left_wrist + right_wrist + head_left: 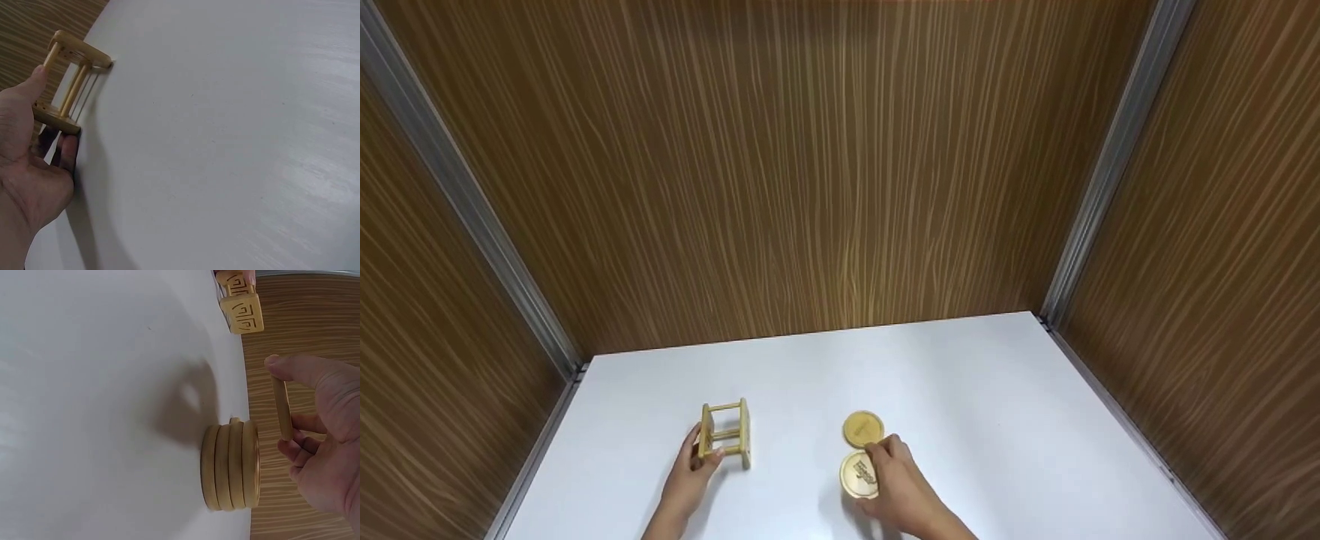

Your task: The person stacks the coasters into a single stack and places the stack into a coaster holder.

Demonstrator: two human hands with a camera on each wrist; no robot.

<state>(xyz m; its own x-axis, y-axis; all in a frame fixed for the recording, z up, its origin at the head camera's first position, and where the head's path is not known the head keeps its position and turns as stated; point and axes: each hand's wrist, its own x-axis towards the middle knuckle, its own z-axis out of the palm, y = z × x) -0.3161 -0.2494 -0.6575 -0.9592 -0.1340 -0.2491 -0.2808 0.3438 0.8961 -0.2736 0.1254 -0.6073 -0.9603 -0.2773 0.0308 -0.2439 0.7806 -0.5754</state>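
Observation:
My left hand [687,480] grips the near left side of a small wooden rack [745,435], two end plates joined by rods; in the left wrist view the thumb lies by one rod of the rack [73,93] and the fingers are under the plate. My right hand [901,487] pinches a round wooden coaster [858,475] with dark engraving by its edges. The right wrist view shows this coaster [282,405] edge-on, held clear of a stack of similar round coasters [229,467] on the table. From the head view, the stack's top disc [862,427] lies just beyond the held one.
The white table [960,390] is bounded by wood-grain panels [840,187] at the back and both sides, with metal strips [1110,165] at the corners. The rack stands left of the coaster stack, with white table surface between them.

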